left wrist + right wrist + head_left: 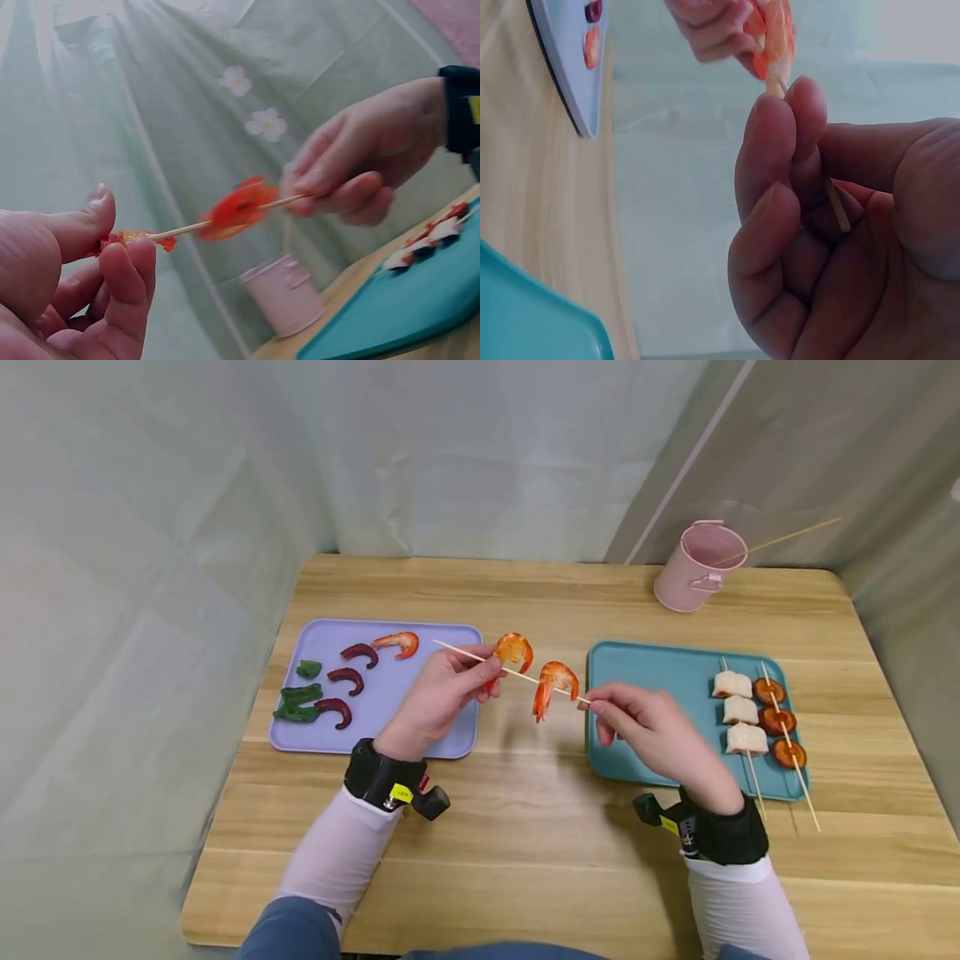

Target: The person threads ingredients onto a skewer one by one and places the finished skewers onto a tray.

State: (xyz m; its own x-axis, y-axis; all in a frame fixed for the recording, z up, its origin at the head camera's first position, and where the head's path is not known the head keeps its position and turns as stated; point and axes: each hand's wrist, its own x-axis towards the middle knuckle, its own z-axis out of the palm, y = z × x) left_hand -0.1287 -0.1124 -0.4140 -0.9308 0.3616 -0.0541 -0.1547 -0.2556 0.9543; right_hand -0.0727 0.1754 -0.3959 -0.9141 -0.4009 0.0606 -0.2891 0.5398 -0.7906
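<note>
A person's two hands meet in front of them above a wooden table, sharing one thin stick. The left hand pinches a held shrimp between thumb and fingers; the stick's tip pokes out beyond that hand. The right hand clamps the stick's other end between thumb and fingertips. Between the hands, a second shrimp is threaded on the stick, its tail end hanging down.

On the left, a purple tray carries a loose shrimp, three dark red curls and some green pieces. On the right, a teal tray bears a skewer of white chunks beside a skewer of brown rounds, three pieces on each, their stick ends overhanging the near edge. Behind that tray stands a pink bucket with a thin stick leaning out. A pale curtain hangs beyond the table.
</note>
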